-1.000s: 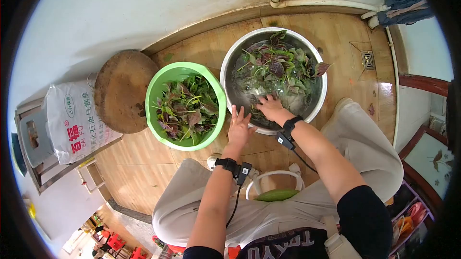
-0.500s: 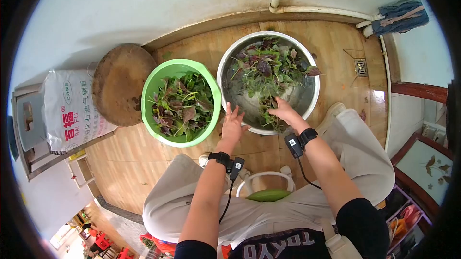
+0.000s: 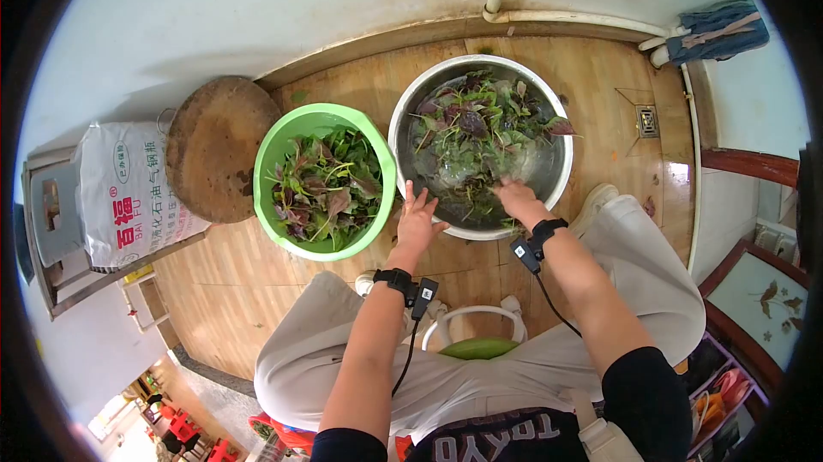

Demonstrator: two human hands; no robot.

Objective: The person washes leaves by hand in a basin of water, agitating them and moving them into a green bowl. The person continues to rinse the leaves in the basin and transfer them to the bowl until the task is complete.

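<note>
A metal basin (image 3: 568,153) holds water and purple-green leafy greens (image 3: 476,123), which look like amaranth. My right hand (image 3: 520,202) is inside its near right part, at the waterline beside a clump of leaves (image 3: 474,196). Its fingertips are blurred and partly hidden by water, so their grip does not show. At the basin's near left rim, my left hand (image 3: 417,224) rests with fingers spread and nothing in them. To its left stands a light green plastic basin (image 3: 264,162) filled with more leafy greens (image 3: 330,196).
A round wooden board (image 3: 214,149) leans beside a white printed bag (image 3: 129,196) on the left. A floor drain (image 3: 646,121) lies at the right, and pipes (image 3: 574,20) run along the wall. My knees flank a small stool (image 3: 476,312).
My right hand has shifted slightly within the metal basin, and its fingers have blurred. The clump beside it sits lower and looser in the water. My left hand has stayed put.
</note>
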